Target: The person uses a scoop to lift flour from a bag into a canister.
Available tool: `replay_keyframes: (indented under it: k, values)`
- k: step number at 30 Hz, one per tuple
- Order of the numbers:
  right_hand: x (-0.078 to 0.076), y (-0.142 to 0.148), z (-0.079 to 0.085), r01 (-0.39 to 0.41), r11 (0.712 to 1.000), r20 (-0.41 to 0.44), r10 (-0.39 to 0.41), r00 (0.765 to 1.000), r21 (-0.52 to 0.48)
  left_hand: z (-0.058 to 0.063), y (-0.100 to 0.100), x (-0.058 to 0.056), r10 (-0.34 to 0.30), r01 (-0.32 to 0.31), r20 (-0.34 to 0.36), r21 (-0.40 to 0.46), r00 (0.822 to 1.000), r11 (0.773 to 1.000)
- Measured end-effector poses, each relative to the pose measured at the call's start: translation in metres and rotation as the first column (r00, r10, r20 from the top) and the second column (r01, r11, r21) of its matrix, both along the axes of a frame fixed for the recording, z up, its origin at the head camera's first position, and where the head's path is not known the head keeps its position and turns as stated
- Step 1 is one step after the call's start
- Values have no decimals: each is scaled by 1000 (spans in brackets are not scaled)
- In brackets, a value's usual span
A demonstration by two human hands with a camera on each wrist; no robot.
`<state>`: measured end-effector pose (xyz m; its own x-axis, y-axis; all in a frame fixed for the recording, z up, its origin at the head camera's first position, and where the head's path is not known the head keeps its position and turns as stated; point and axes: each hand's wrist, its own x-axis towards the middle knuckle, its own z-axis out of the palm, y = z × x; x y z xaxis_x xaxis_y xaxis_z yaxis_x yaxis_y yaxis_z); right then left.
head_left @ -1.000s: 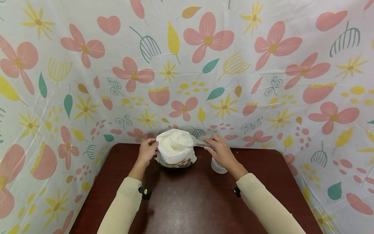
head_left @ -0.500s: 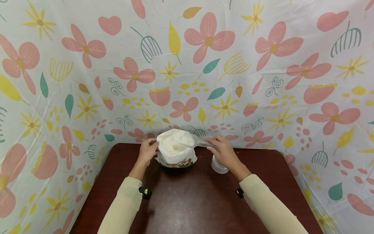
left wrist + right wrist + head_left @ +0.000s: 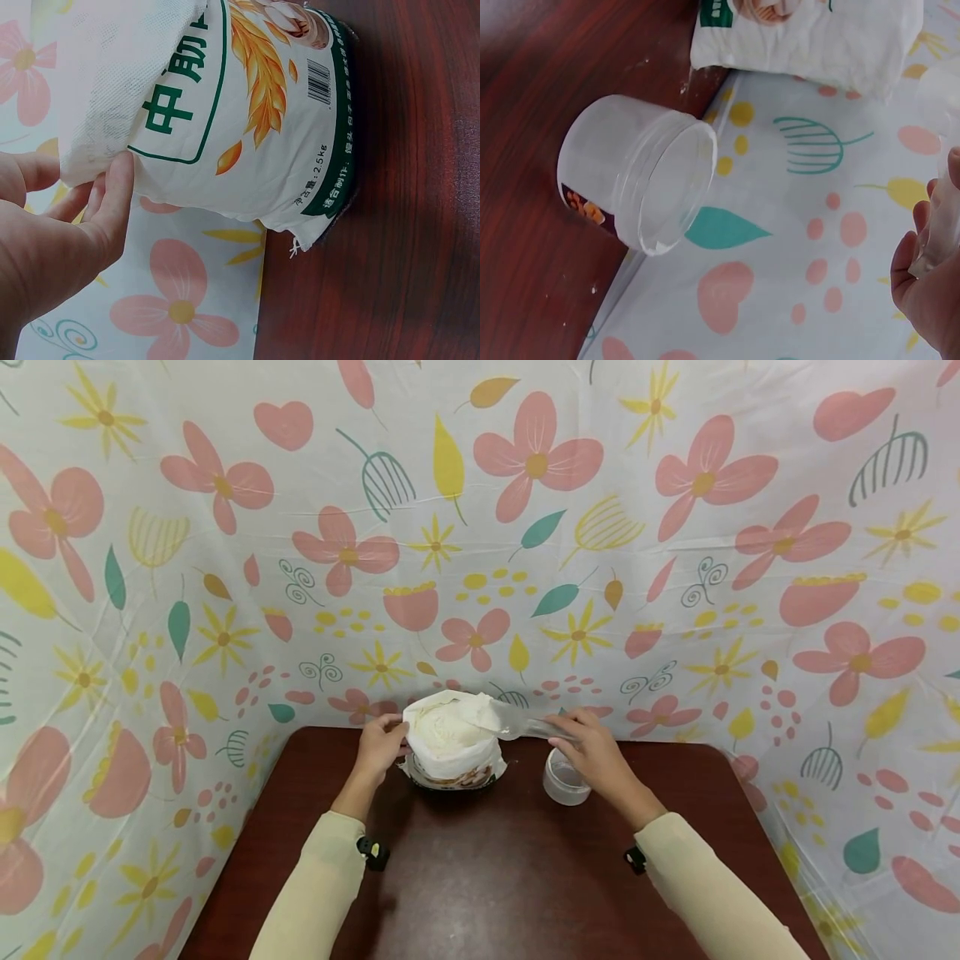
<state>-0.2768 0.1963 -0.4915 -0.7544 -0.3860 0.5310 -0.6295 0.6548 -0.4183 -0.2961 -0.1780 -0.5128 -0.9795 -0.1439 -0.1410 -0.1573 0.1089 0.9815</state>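
A cloth bag of flour [image 3: 453, 767] stands open at the back of the table, its top edge folded outward. My left hand [image 3: 377, 750] pinches that folded edge on the left side, thumb outside the fingers in the left wrist view, where the printed bag [image 3: 247, 180] reads 2.5 kg. A clear plastic scoop [image 3: 516, 723], heaped with white flour at its bowl, hangs over the bag's right rim. My right hand [image 3: 597, 758] grips the scoop's handle; the right wrist view shows only part of the hand [image 3: 937, 304]. Below it stands a clear plastic jar [image 3: 600, 154] without a lid.
The dark red wooden table [image 3: 487, 877] ends just behind the bag and jar. A flower-patterned cloth [image 3: 480, 527] hangs close around its back and sides. White specks lie on the wood near the jar.
My right hand has drawn the scoop to the right, from inside the bag to its rim, with flour in it. More of the jar now shows. My left hand stays put.
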Motion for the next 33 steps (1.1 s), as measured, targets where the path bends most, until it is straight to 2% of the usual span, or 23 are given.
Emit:
replay_keyframes:
  k: [4,11,20,33]
  values:
    - [3,8,2,10,1000,-20,-10,1000,9,0,-1,0,-2,2,1,1,1000,1000]
    - [11,25,1,46,999,15,-46,999,-12,-2,-2,-1,1,-1,4,4,1000,1000]
    - [17,48,-6,78,997,-80,-79,994,-19,-1,-1,0,2,-2,12,2,1000,1000]
    - [29,81,-20,134,991,-103,-134,986,-9,-2,-1,-1,0,0,10,0,1000,1000]
